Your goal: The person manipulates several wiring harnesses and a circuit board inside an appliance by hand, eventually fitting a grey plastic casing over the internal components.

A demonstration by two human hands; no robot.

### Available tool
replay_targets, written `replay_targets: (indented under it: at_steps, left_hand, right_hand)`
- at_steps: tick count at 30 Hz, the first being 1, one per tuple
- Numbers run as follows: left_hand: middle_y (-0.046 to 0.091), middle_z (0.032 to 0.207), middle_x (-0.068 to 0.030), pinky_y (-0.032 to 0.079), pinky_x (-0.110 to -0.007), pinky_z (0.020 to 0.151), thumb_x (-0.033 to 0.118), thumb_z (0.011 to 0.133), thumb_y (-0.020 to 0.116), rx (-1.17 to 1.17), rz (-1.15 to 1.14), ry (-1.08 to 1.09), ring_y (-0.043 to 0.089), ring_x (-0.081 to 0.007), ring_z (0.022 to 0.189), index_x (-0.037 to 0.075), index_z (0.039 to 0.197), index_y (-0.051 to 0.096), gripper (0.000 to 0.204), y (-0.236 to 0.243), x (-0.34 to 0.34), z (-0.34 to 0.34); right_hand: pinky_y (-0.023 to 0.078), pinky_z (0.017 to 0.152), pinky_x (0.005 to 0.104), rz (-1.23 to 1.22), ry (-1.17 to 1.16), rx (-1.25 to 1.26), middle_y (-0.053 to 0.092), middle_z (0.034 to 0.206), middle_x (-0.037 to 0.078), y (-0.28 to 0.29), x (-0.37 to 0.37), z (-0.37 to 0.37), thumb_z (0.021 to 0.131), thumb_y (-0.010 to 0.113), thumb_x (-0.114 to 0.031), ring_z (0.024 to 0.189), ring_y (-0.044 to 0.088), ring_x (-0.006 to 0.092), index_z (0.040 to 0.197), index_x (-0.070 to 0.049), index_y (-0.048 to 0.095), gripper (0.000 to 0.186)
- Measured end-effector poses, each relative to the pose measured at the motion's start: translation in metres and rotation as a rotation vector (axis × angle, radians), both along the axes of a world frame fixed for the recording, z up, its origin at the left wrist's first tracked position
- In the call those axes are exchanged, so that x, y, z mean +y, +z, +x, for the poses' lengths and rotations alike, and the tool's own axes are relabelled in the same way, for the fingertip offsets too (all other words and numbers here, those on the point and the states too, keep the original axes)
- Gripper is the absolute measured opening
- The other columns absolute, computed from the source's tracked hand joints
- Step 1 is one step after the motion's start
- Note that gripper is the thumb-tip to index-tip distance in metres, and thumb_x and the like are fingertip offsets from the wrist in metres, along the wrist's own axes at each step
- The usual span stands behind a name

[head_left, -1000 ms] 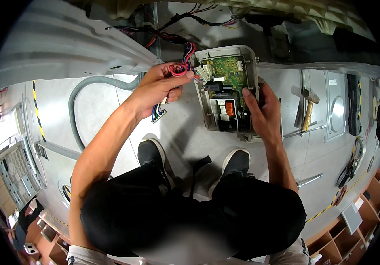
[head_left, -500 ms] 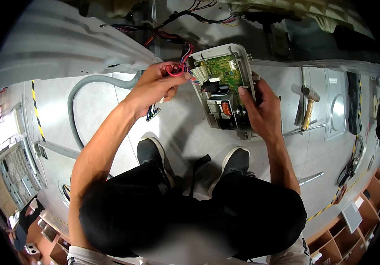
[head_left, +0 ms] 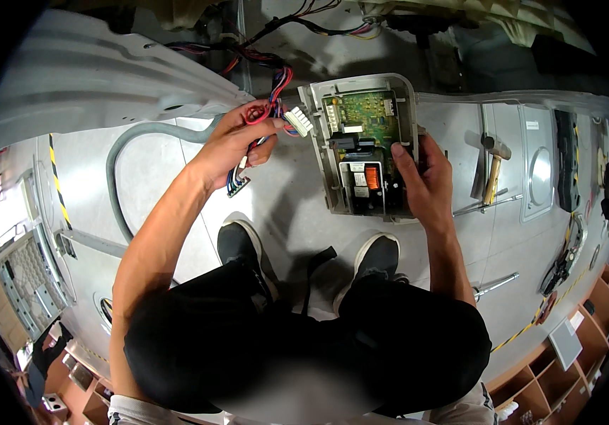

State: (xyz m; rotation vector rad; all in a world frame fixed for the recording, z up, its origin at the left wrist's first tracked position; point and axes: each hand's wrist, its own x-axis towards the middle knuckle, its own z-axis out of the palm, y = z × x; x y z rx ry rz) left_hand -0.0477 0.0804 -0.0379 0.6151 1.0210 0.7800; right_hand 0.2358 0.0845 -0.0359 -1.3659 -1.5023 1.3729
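Note:
My left hand (head_left: pixel 239 145) is closed on a wiring harness (head_left: pixel 280 85) of red, blue and black wires. A white multi-pin connector (head_left: pixel 297 122) sticks out past its fingertips, apart from the board. Below the palm hang more wires ending in a small connector (head_left: pixel 238 187). My right hand (head_left: pixel 426 173) grips the right side of a control board in a grey plastic housing, thumb on the inner edge. Inside the housing (head_left: pixel 323 185) lie a green circuit board (head_left: pixel 372 120), black parts and an orange-copper coil (head_left: pixel 372 177). White sockets (head_left: pixel 332 115) line the board's upper left.
White sheet-metal panels (head_left: pixel 127 78) and an opened machine body stand ahead. A grey hose (head_left: pixel 115 166) curves on the floor at left. To the right lie a hammer (head_left: pixel 494 166), metal rods (head_left: pixel 496 285) and a panel with a round window (head_left: pixel 539 170). My shoes (head_left: pixel 379 256) are below the housing.
The white connector has come away from the board's upper-left socket as my left hand shifted left. My right hand has moved the housing slightly right and turned it more upright.

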Motion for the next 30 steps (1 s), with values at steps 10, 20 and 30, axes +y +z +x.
replay_targets:
  at_steps: [10,20,30]
  left_hand:
    - [0.038,0.052,0.0039,0.022,-0.023,0.041,0.012,0.09,0.059,-0.08,-0.069,0.09,0.03,-0.0041,0.043,0.007,0.089,0.052,0.009,0.005,-0.005,0.007]
    - [0.052,0.083,-0.002,0.024,-0.021,0.045,0.008,0.09,0.059,-0.267,-0.075,0.057,0.033,-0.0023,0.046,0.008,0.1,0.051,0.013,-0.009,-0.007,0.003]
    - [0.052,0.102,-0.0084,0.025,-0.02,0.044,0.003,0.089,0.056,-0.419,-0.07,-0.109,0.034,-0.0025,0.046,0.009,0.104,0.048,0.018,-0.027,-0.003,-0.012]
  right_hand:
    - [0.04,0.071,0.0183,-0.288,-0.19,0.342,0.06,0.091,-0.001,-0.008,-0.008,0.001,0.092,0.06,-0.017,0.08,0.049,0.0042,0.108,0.001,0.057,0.025]
    - [0.039,0.066,0.0192,-0.147,-0.093,0.083,0.059,0.089,0.001,-0.007,-0.013,0.005,0.092,0.06,-0.017,0.078,0.049,0.0048,0.111,0.002,0.056,0.028]
    - [0.042,0.072,0.0203,-0.092,-0.032,0.109,0.062,0.092,0.004,-0.006,-0.012,-0.003,0.092,0.058,-0.018,0.081,0.051,0.0069,0.124,0.004,0.051,0.039]
